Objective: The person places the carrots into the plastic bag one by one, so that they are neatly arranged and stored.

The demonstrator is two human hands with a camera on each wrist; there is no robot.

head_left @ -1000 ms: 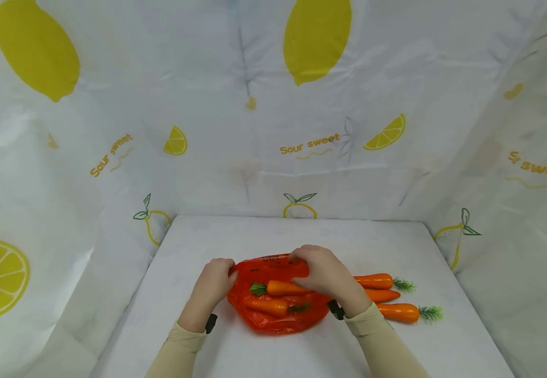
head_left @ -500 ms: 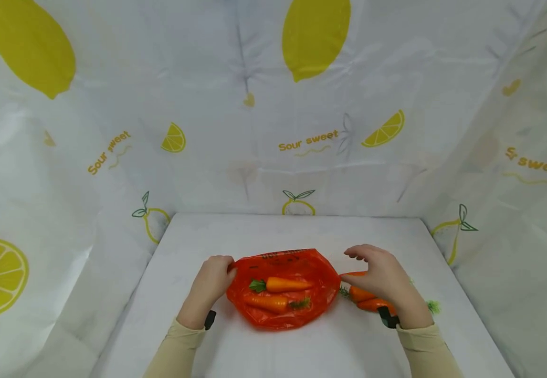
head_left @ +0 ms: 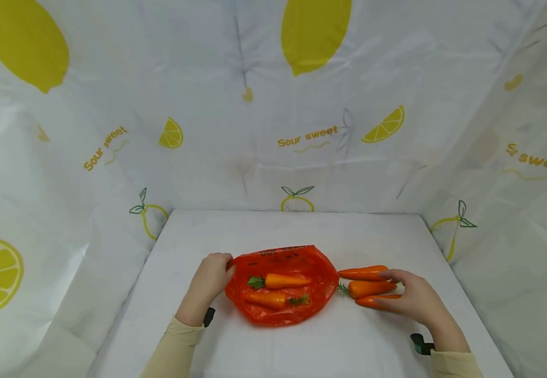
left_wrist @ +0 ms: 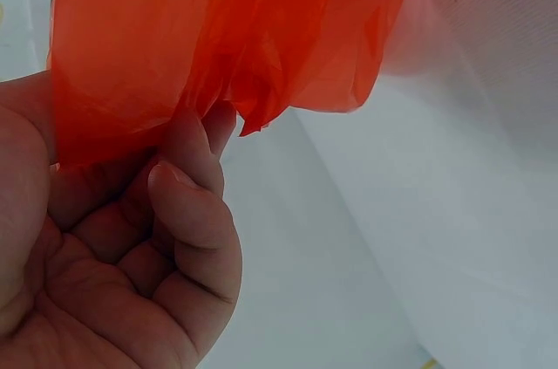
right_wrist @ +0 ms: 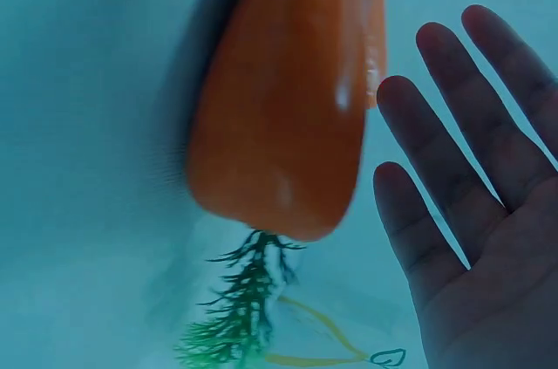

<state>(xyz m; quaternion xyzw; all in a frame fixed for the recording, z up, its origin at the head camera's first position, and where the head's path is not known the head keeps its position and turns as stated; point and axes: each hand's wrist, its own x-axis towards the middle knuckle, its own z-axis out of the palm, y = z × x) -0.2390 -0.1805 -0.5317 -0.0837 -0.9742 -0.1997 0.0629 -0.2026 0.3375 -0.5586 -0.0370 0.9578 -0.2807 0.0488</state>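
Note:
A thin red plastic bag (head_left: 321, 281) lies spread on the table, with two carrots (head_left: 286, 281) within its outline. I cannot tell whether they lie inside it or on top. My left hand (head_left: 211, 278) pinches the bag's left edge; in the left wrist view the red film (left_wrist: 131, 55) rises from between its curled fingers. Right of the bag lie several loose orange carrots (head_left: 370, 288) with green tops. Over their right ends reaches my right hand (head_left: 420, 302). In the right wrist view its fingers are straight and spread beside a carrot (right_wrist: 279, 107), apart from it.
The white tabletop (head_left: 264, 228) holds the bag and carrots. Behind and at both sides hang white sheets (head_left: 217, 105) printed with lemons. A dark strap device (head_left: 420, 344) sits at the right wrist.
My right hand has let go of the bag and moved right, over the loose carrots. The bag's right part has come into full view. The left hand keeps its hold.

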